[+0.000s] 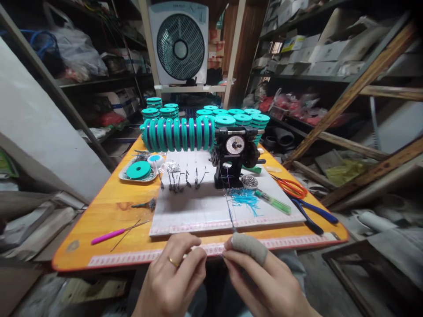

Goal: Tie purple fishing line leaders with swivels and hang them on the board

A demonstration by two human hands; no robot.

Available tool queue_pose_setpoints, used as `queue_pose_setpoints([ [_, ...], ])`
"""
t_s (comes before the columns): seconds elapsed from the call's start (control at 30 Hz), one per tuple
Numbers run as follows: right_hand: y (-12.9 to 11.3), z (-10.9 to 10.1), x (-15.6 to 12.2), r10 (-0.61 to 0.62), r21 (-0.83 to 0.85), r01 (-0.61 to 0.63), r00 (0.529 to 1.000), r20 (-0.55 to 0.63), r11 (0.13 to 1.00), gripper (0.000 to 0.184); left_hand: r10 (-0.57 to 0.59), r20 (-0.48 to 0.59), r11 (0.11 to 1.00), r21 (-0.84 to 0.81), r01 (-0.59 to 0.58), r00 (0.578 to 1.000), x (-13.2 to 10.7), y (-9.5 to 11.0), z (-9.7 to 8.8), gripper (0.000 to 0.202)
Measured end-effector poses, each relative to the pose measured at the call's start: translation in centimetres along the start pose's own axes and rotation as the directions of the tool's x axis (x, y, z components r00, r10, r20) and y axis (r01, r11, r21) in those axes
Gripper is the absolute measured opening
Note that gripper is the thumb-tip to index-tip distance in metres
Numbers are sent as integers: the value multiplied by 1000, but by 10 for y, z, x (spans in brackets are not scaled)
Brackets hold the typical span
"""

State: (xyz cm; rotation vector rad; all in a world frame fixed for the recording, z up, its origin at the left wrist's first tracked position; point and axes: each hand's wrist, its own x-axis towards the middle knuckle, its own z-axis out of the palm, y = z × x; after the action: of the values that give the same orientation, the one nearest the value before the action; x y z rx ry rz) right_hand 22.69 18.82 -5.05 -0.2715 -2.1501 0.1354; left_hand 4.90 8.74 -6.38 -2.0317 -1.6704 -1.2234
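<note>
My left hand [175, 270], a gold ring on one finger, is closed in a pinch at the table's front edge; what its fingertips hold is too small to make out. Just to its right, my right hand [259, 270] is also pinched, with grey wrapping around the index finger. A thin line [228, 200] with a slim dark piece on it runs from the black winding machine [233, 158] down to the right fingertips. A row of turquoise spools [178, 134] with purple line between them sits on the machine's shaft. Between the two hands a small gap shows.
On the white board [198, 211] lie blue strips [246, 198], a green-capped tube [272, 202] and a dish of small metal parts [249, 181]. Blue pliers [310, 215] and orange-handled scissors [291, 187] lie right; a pink-handled tool [109, 235] left. Turquoise spool stacks [224, 119] stand behind.
</note>
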Motion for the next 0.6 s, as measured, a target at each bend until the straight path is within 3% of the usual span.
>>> queue_pose_setpoints([
  [0.13,0,0,3,-20,43,19,1000,21,999,18,68,-112,997,37,-64,991,4,3,2,28],
  [0.23,0,-2,5,-36,63,36,999,10,997,17,-11,-152,989,-147,-12,988,7,5,11,29],
  [0.33,2,-4,5,0,81,0,1000,-3,997,16,-157,-119,911,-402,97,980,6,7,21,27],
  [0.43,4,-5,3,31,137,-32,999,7,990,18,-318,-10,725,-647,236,948,3,8,27,24],
  [0.6,3,-8,3,59,211,-60,998,13,976,23,-418,227,297,-881,368,880,-3,6,35,14],
])
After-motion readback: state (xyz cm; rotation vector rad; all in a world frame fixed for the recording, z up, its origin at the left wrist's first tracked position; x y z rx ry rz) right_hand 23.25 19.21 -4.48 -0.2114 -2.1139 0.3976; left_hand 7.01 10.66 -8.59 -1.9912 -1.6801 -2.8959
